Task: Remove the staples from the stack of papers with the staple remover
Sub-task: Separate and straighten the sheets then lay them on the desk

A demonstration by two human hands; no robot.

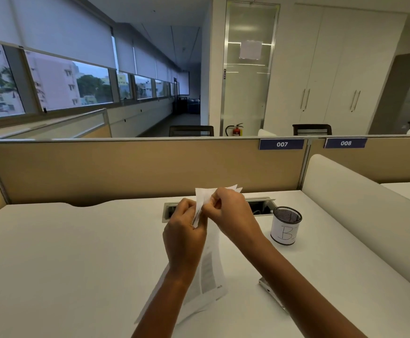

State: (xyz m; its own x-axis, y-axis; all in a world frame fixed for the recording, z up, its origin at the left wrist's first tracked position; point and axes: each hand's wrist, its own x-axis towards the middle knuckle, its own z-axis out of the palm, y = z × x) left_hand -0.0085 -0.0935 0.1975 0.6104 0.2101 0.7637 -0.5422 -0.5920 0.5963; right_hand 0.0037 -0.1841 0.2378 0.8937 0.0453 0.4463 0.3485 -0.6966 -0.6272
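The person holds the papers (pixel 208 262) upright over the desk (pixel 77 252), both hands meeting at the top corner. The left hand (pixel 184 230) is closed on the sheets just below that corner, apparently to keep the stack steady and taut. The right hand (pixel 228 208), touching the left across the paper edge, pinches narrowly at the corner itself; its fingertips seem to be picking at or parting the sheets where a staple would sit, though no staple can be made out. The lower pages hang free beneath the left wrist, tips brushing the desk.

A metal tool (pixel 269 292), probably the staple remover, lies on the desk under the right forearm, well apart from both hands and not in use. A mesh cup (pixel 286 225) marked "B" stands just right of the right hand, perhaps to receive something.
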